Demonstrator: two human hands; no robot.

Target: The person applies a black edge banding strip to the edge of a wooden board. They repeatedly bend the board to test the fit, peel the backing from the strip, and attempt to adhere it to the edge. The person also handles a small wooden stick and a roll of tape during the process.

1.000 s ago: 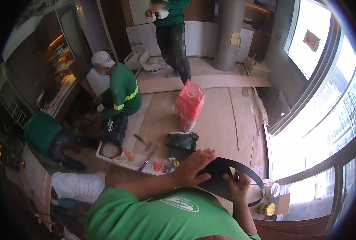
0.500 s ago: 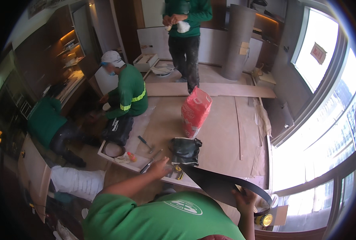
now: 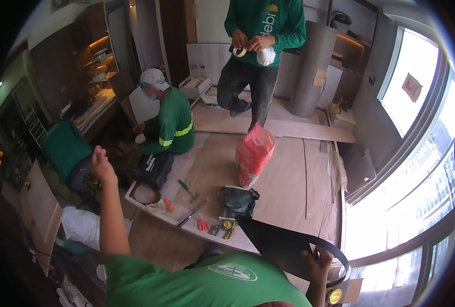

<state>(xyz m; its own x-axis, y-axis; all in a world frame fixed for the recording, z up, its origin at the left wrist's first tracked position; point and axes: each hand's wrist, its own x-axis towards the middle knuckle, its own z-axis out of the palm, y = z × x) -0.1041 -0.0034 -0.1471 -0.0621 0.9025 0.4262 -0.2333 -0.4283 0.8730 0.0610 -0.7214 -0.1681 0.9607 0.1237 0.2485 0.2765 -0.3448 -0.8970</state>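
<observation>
My left hand (image 3: 104,165) is raised at the left, fingers pointing up, with nothing seen in it. My right hand (image 3: 317,263) grips a black flexible sheet (image 3: 273,236) that tapers to a point on the left and curls round at the right. Something small and pale shows by the right fingers, too small to name. Below that hand is a round yellow tool (image 3: 334,295). On the wooden platform's near edge lie red-handled scissors (image 3: 202,225), a yellow-and-black tape measure (image 3: 227,224) and a dark-handled tool (image 3: 187,219). A black bag (image 3: 237,202) sits behind them.
A red sack (image 3: 254,156) stands on the platform (image 3: 283,189). A hammer (image 3: 188,191) and black case (image 3: 153,170) lie left. One co-worker (image 3: 173,120) sits beside the case, another (image 3: 66,148) bends further left, and a third (image 3: 265,46) stands behind, holding a tape roll (image 3: 239,52).
My left hand has lifted from the tools on the platform edge and swung up to the left, uncovering the scissors. My right hand keeps hold of the sheet. The standing co-worker has come closer.
</observation>
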